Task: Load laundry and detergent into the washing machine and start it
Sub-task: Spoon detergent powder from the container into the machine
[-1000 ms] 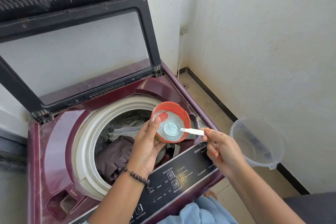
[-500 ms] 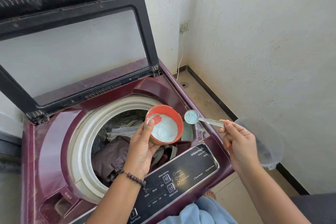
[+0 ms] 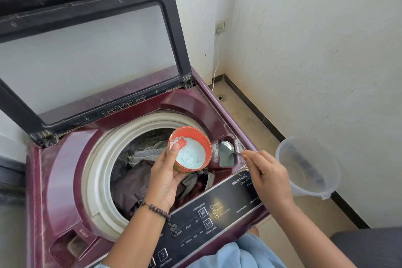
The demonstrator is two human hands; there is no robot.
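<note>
Maroon top-loader washing machine (image 3: 54, 180) with lid (image 3: 91, 35) propped up, drum ring (image 3: 95, 172) exposed. Laundry (image 3: 139, 183) already sits in the drum, dark brownish and grey pieces heaped toward the front, so the load step looks done.

Left hand (image 3: 165, 178) is over the drum mouth, fingers (image 3: 174, 148) wrapped around an orange tub (image 3: 204, 143), thumb hooked over the rim. Powder detergent (image 3: 191, 154), white with blue flecks, fills the lower part of the tilted tub.

Just right of the tub is the dispenser pocket (image 3: 226, 156) in the machine's top deck. A small scoop (image 3: 226, 144) lies with its bowl in that pocket, turned away from the camera (whether any powder is left in it can't be told). Right hand (image 3: 267, 176) pinches the scoop's handle, fingers closed on it, just beside the pocket.

Step in hand: dosing detergent into the dispenser. Next move likely calls for tipping the scoop clear, lifting it out, then either another scoop or setting tub and scoop aside; after that the lid must come down and Start/Pause (image 3: 163, 257) on the control panel (image 3: 217, 213) be pressed.

Far right, a clear plastic bucket (image 3: 309, 167) on the floor, well apart from both hands.
</note>
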